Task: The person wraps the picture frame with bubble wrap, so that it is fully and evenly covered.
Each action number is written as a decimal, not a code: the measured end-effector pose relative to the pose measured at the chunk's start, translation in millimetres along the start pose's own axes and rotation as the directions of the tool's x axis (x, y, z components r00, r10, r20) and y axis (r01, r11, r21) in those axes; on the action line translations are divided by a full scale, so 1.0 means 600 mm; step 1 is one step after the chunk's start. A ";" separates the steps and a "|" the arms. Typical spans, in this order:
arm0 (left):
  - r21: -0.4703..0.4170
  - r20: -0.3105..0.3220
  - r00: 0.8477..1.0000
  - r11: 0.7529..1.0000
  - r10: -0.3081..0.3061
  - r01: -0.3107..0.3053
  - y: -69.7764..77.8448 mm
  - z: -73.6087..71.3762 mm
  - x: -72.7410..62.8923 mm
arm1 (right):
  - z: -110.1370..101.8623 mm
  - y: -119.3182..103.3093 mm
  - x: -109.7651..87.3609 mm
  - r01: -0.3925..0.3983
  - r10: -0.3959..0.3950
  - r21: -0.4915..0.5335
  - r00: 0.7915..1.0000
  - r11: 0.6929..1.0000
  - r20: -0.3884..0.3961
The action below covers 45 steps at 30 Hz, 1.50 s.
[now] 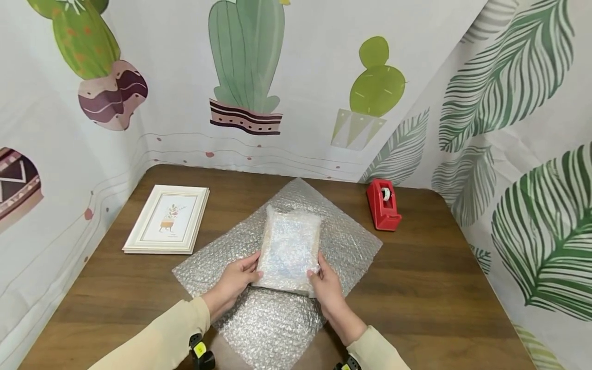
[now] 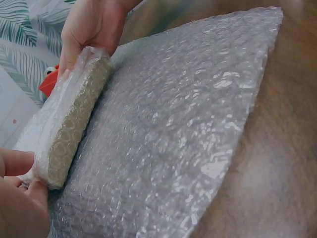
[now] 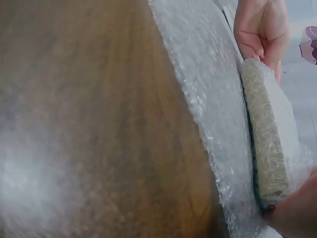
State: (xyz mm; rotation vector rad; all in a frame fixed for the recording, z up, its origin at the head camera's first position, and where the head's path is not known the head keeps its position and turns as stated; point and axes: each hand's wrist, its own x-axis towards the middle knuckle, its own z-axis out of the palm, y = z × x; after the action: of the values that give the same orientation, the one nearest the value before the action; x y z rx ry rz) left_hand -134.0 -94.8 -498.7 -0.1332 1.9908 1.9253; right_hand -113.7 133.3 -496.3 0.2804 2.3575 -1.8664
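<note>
Between both hands is a bubble-wrapped picture frame (image 1: 290, 246), flat and rectangular, a bluish picture dimly showing through the film. My left hand (image 1: 235, 281) grips its near left corner, thumb on top. On the opposite side my right hand (image 1: 329, 285) grips the near right corner the same way. Below it a large bubble wrap sheet (image 1: 273, 329) lies spread on the table, one corner pointing toward me. The left wrist view shows the frame's cream side (image 2: 74, 129) through the bubbles, close over the sheet. Fingers under the frame are mostly hidden.
A white picture frame (image 1: 157, 246) with a plant print lies at the left on the brown wooden table (image 1: 430, 298). At the back right stands a red tape dispenser (image 1: 385, 208). Cloth printed with cacti and leaves (image 1: 305, 92) hangs around the table's back and sides.
</note>
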 end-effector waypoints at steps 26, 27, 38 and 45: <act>0.018 -0.007 1.000 1.000 0.024 -0.024 0.019 0.006 -0.003 | -0.006 -0.027 0.001 -0.031 0.031 0.034 0.999 0.999 0.024; 0.019 -0.003 1.000 0.999 0.029 -0.029 0.021 0.006 -0.003 | -0.008 -0.029 0.002 -0.033 0.032 0.030 0.999 0.999 0.031; 0.066 -0.004 1.000 0.998 0.019 -0.019 0.048 0.015 0.003 | -0.029 -0.053 0.019 -0.014 0.012 0.042 0.999 0.999 0.045; 0.100 -0.004 1.000 0.995 0.028 -0.027 0.073 0.032 0.009 | -0.059 -0.076 0.032 -0.018 0.017 0.046 0.999 0.999 0.029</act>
State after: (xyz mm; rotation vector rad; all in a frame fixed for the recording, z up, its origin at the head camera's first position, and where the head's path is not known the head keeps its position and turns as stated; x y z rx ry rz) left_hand -148.9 -72.2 -459.1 -0.0852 2.0985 1.8386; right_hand -141.6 158.7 -448.8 0.2754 2.2883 -1.9061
